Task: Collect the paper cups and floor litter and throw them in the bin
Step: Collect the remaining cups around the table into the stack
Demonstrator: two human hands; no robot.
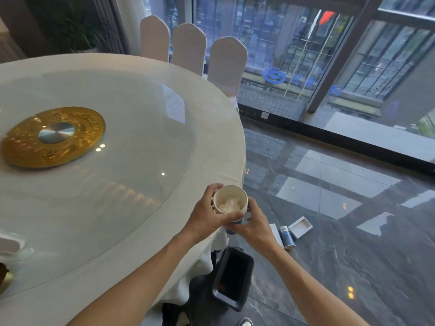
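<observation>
A white paper cup (230, 201) with a crumpled tissue inside is held at the right edge of the round table (113, 196). It seems to sit in a stack of cups, with a dark one showing beneath. My left hand (208, 214) wraps its left side and my right hand (255, 222) grips it from the right and below. On the dark floor just right of my hands lies litter: a blue cylindrical packet (287, 237), a small open white box (300, 227) and a white strip (275, 234) partly hidden by my right wrist.
The table carries a glass turntable with a gold centre disc (53, 136). Three covered chairs (188, 45) stand at its far side. A dark phone-like device (233, 277) hangs below my arms. Glass walls (329, 67) border the glossy floor at right.
</observation>
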